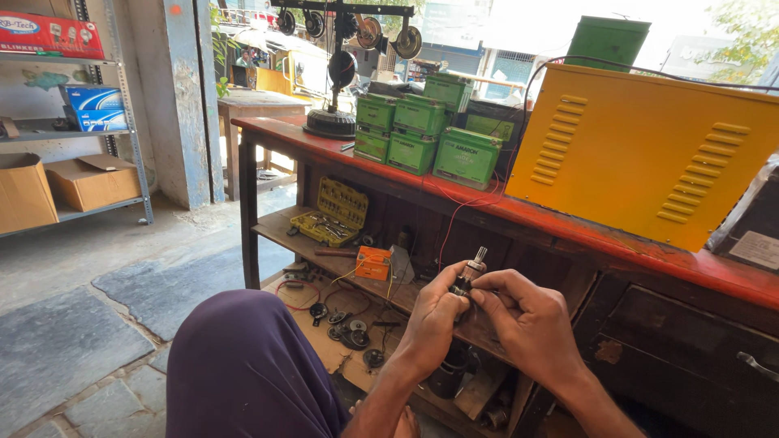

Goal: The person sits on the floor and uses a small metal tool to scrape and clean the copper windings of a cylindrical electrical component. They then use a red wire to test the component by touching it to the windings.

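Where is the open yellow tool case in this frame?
In the head view, the yellow tool case lies open at the left end of the wooden lower shelf, below the red bench top and left of the small orange box.

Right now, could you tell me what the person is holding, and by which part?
Both hands hold a small bulb-like part. The left hand and right hand pinch its dark lower base with the fingers; its metallic top stands free.

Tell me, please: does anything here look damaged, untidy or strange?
Nothing looks broken. Both hands, left hand and right hand, hold a small metal part. Loose round parts lie scattered on cardboard on the floor, and a yellow tool case sits open on the lower shelf.
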